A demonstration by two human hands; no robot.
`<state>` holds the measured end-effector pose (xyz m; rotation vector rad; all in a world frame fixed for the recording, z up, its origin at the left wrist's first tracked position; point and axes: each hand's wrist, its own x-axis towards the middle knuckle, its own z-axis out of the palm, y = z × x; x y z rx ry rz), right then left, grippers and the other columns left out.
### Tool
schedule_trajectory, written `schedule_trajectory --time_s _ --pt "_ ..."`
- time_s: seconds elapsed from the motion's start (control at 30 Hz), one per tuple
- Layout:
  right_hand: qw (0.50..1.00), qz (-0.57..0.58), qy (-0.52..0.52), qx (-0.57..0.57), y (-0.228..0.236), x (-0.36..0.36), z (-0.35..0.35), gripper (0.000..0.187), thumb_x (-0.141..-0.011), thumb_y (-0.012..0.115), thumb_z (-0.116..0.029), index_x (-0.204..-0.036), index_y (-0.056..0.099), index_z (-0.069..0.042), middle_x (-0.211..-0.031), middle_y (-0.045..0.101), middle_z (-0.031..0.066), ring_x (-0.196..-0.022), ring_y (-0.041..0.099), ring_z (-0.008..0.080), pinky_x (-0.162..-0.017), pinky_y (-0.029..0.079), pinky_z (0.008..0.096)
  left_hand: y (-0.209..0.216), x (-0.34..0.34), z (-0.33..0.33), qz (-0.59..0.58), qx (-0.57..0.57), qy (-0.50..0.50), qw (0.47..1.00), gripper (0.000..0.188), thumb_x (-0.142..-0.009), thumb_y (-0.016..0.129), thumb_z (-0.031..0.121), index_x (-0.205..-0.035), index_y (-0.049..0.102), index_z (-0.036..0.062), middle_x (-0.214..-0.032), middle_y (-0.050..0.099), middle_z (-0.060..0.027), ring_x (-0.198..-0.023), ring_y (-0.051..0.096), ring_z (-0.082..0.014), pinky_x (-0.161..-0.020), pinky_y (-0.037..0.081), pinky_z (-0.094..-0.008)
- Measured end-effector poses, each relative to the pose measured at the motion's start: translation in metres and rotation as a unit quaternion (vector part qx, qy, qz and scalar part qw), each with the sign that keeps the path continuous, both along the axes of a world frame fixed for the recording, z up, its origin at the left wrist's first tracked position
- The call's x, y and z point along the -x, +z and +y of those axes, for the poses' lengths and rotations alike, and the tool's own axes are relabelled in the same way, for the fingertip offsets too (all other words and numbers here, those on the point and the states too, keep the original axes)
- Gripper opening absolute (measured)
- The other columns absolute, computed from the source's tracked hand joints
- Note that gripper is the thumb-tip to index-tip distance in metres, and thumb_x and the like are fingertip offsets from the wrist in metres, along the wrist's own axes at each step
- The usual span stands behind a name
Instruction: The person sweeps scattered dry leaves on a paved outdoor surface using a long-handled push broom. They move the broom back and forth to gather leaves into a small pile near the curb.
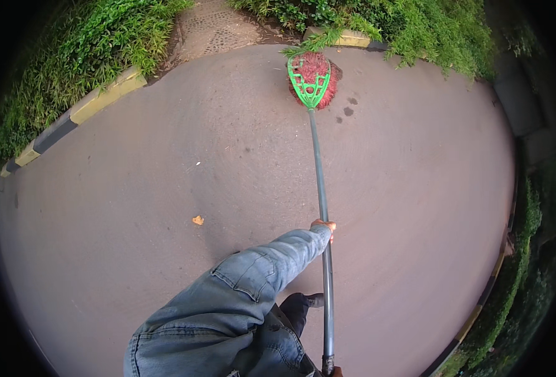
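A broom [319, 166] with a long grey pole reaches away from me over the pavement. Its green plastic head [312, 93] frames a mass of red bristles [330, 85] at the far end, close to the planted edge. About midway along the pole, my left hand [324, 227] is wrapped round it, the arm in a blue denim sleeve. At the lower edge of the picture, a sliver of my right hand [336, 372] shows against the pole's near end; most of it is cut off, but it appears to grip there.
Grey-brown pavement [133, 188] spreads around me, with a dry leaf [197, 220] to the left. Yellow-and-black kerbs [96, 103] border leafy shrubs [89, 50]. A pebbled path [218, 28] opens between the plants. My dark shoe [316, 300] stands beside the pole.
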<state>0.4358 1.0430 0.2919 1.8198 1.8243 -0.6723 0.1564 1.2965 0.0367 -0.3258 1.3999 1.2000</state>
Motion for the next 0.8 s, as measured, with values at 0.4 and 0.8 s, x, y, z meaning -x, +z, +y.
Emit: schedule_trajectory --time_s 0.4,0.8 --pt "0.994 0.014 0.106 0.001 -0.061 -0.289 0.162 0.034 -0.065 0.059 -0.039 -0.083 0.049 -0.012 -0.067 0.058 0.0138 -0.063 0.057 0.0325 -0.055 0.044 0.0423 0.016 -0.212 0.018 -0.037 -0.052 0.105 0.992 0.015 -0.066 0.057 0.008 -0.073 0.045 0.0024 -0.052 0.046 -0.0070 -0.039 0.046 -0.0164 -0.035 0.043 -0.0324" --pt "0.903 0.098 0.411 -0.078 -0.044 -0.317 0.393 0.018 -0.064 0.058 -0.023 -0.075 0.049 -0.011 -0.059 0.056 0.0116 -0.052 0.054 0.0311 -0.047 0.044 0.0411 -0.032 -0.213 -0.003 -0.107 0.049 0.442 0.889 0.019 -0.069 0.051 0.013 -0.054 0.040 0.0068 -0.044 0.038 -0.0066 -0.037 0.039 -0.0205 -0.037 0.038 -0.0360"
